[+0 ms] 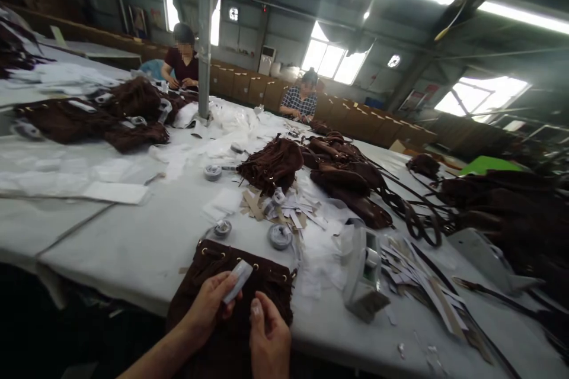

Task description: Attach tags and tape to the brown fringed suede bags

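Observation:
A dark brown bag (208, 266) with gold eyelets and a cord along its top edge lies at the table's near edge, its lower part in shadow. Above it, my left hand (211, 305) pinches a small pale packet (239, 281) that looks wrapped in clear plastic. My right hand (269, 334) hovers over the bag's right side, thumb and fingers curled together; whatever may be between them is too small to see. Just beyond the bag sit two rolled grey straps, a smaller roll (222, 228) and a larger roll (280, 237).
A tape dispenser (367, 275) stands on the right beside loose paper strips (422, 287). Brown fringed bags (273, 163) and straps pile up beyond. A metal post (204, 35) rises from the table. Two people, one in a dark red top (181, 62), one in a checked shirt (299, 100), sit across.

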### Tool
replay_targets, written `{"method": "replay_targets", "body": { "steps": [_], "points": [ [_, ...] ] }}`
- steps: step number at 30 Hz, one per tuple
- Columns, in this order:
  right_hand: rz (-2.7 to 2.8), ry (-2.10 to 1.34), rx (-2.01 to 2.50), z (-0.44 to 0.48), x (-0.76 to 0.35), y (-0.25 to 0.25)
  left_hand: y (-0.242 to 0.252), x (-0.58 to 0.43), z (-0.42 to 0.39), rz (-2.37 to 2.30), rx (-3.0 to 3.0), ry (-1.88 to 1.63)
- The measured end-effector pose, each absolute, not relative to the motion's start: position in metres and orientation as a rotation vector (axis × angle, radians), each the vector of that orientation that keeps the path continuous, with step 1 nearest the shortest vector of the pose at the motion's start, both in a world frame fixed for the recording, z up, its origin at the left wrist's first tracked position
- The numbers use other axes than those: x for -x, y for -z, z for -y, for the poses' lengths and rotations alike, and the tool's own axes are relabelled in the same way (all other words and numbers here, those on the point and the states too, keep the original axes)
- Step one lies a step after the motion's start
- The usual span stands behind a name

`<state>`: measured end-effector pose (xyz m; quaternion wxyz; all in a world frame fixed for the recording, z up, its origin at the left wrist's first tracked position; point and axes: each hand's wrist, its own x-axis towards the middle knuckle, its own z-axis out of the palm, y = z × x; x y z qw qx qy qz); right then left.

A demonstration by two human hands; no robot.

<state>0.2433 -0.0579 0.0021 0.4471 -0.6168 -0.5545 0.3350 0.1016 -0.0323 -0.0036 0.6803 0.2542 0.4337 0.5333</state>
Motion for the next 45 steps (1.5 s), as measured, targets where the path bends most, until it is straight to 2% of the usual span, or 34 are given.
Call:
{"method": "replay_targets", "body": {
  "steps": [7, 10, 20, 31, 39, 45],
  "points": [
    [1.256, -1.448, 1.271, 0.031, -0.211, -0.009, 0.011, -0.099, 0.036, -1.036, -0.69, -1.185],
    [1.194, -1.586, 1.215, 0.026, -0.211, -0.008, 0.012, -0.101, 0.036, -1.049, -0.704, -1.188],
    [1.028, -1.596, 1.212, 0.021, -0.211, 0.009, 0.003, -0.098, 0.045, -1.108, -0.955, -1.193],
    [0.992, -1.637, 1.258, 0.024, -0.207, 0.006, 0.013, -0.106, 0.058, -1.256, -0.806, -1.425],
    [1.012, -1.651, 1.167, 0.025, -0.214, 0.009, 0.022, -0.104, 0.058, -1.286, -0.912, -1.383],
    [1.039, -1.632, 1.243, 0.023, -0.213, 0.002, 0.002, -0.102, 0.062, -1.178, -0.876, -1.342]
  ]
}}
